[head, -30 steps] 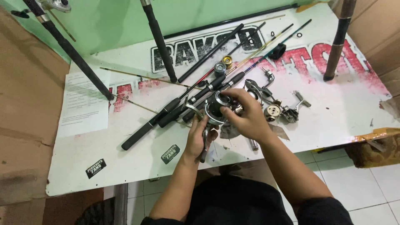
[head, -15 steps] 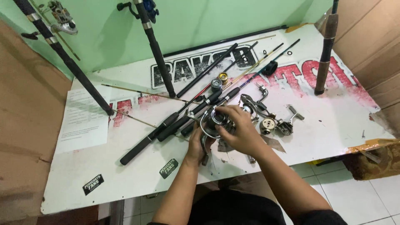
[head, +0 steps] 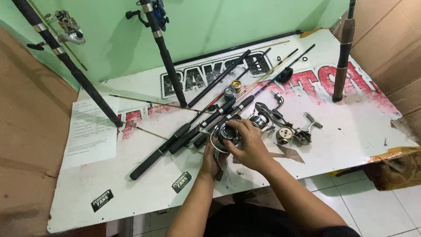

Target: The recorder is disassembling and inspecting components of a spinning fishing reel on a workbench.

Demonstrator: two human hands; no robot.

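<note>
While both hands, left hand (head: 211,159) and right hand (head: 248,145), grip it closed, the silver spinning reel (head: 228,133) gleams

Both hands meet over a silver metal spinning reel (head: 226,134) at the middle of the white lettered desk (head: 351,145): the left hand (head: 211,159) grips it from below, the right hand (head: 248,145) covers its top. Black fishing rods (head: 175,137) lie just left of it, and loose silver reel parts (head: 289,133) lie to its right.
</note>
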